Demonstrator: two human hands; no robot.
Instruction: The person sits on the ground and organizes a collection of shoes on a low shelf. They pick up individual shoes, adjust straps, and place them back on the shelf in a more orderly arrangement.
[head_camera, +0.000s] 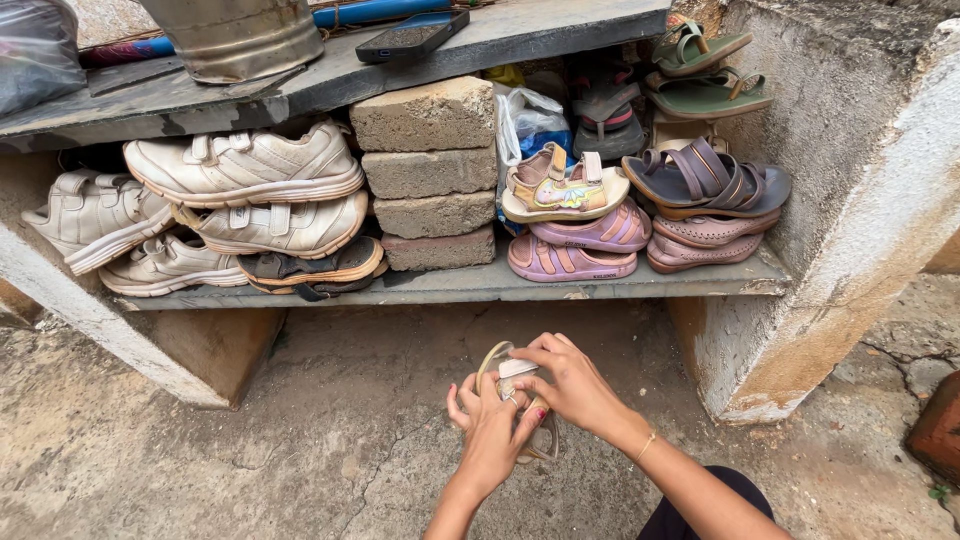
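Small tan sandal (520, 400), lower centre of frame, gripped by both hands: left hand (490, 435) underneath, right hand (572, 385) pinching its strap. Probably light, straps soft and floppy; best held by the stiffer sole.

A grey stone shelf (480, 285) bears white sneakers (245, 165), stacked blocks (430, 170) and pink sandals (570, 260).

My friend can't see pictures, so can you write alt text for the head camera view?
Two hands, left hand and right hand, hold a small tan strappy sandal above cracked concrete ground. Behind it, a stone shelf holds stacked white sneakers at left, grey bricks in the middle, and pink sandals at right.
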